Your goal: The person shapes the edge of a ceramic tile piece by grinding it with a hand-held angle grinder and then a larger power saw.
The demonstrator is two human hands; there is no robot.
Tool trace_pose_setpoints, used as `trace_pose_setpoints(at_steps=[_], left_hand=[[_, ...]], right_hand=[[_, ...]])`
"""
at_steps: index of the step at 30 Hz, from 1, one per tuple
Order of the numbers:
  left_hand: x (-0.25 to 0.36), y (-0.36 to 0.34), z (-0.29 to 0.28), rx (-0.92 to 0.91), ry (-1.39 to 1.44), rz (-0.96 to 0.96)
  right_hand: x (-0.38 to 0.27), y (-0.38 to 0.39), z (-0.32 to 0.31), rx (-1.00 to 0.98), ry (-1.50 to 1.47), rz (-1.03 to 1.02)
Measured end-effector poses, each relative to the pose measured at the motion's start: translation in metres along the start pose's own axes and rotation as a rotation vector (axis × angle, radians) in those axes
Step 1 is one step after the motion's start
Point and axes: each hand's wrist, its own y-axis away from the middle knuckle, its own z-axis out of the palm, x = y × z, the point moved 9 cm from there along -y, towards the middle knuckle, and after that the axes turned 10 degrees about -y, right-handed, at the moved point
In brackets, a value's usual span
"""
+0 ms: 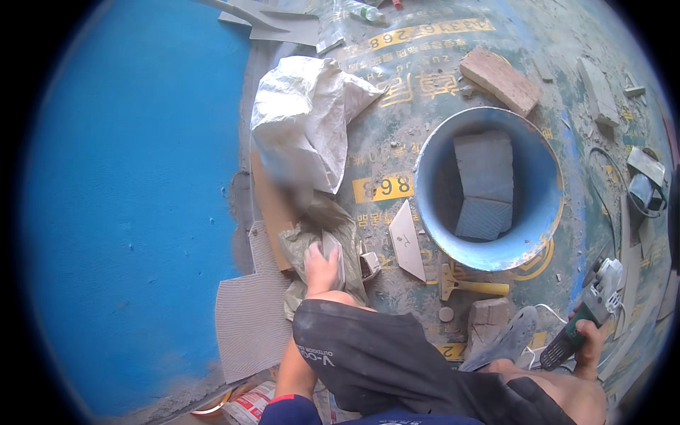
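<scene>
My left hand (322, 270) is closed at the edge of a narrow pale tile piece (335, 256); its fingers are slightly blurred. Under both lies a crumpled olive woven bag (347, 225). Off to the right, my right hand (588, 347) grips the green and black body of an angle grinder (579, 327), its metal head (608, 278) pointing away from me. Its disc cannot be made out. Between my hands lie a pointed white tile offcut (407, 243) and a scraper with a yellow handle (482, 287).
A blue bucket (489, 258) holding grey blocks stands ahead. Around it lie a reddish brick (500, 79), another brick (489, 317) and a power cord (602, 205). Left are a white sack (297, 106), ridged tile (249, 312), a shovel (283, 27) and a blue-coated surface (134, 212).
</scene>
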Motion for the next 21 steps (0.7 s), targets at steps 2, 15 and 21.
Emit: trace_pose_setpoints(at_steps=[2,15,21], left_hand=[[-0.056,0.004,0.024,-0.140,-0.030,-0.196],[0.058,-0.047,-0.107,-0.268,0.824,0.046],[0.324,0.015,-0.216,-0.544,0.710,0.576]], right_hand=[[-0.004,-0.003,0.010,-0.028,-0.004,0.005],[-0.020,-0.011,0.013,-0.031,-0.084,-0.035],[-0.011,-0.020,0.015,-0.046,-0.156,-0.009]])
